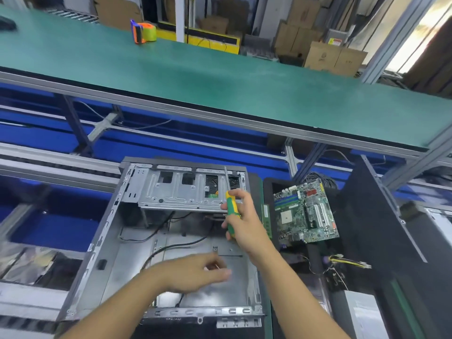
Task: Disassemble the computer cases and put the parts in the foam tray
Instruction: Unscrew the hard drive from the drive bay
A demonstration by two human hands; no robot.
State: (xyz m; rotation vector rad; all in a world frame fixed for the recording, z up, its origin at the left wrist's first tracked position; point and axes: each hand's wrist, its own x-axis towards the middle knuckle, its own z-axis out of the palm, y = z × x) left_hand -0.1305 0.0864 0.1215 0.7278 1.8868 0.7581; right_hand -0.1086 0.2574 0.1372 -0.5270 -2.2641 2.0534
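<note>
An open grey computer case (102, 243) lies flat in front of me, its drive cage (176, 192) at the far end and loose black cables (171, 248) on its floor. My right hand (244, 223) grips a green and yellow screwdriver (231, 209), shaft pointing up over the cage. Low over the case floor, my left hand (195, 271) is blurred; whether it holds anything small cannot be told. To the right, a green motherboard (305, 214) lies in the black foam tray (269, 187), with a memory stick (266, 220) at the tray's left edge.
A silver power supply (364, 311) with yellow wires (347, 261) lies near the right front. A dark side panel (381, 216) leans at the right. A green shelf (220, 79) runs above, carrying an orange tape dispenser (143, 31). Cardboard boxes stand behind.
</note>
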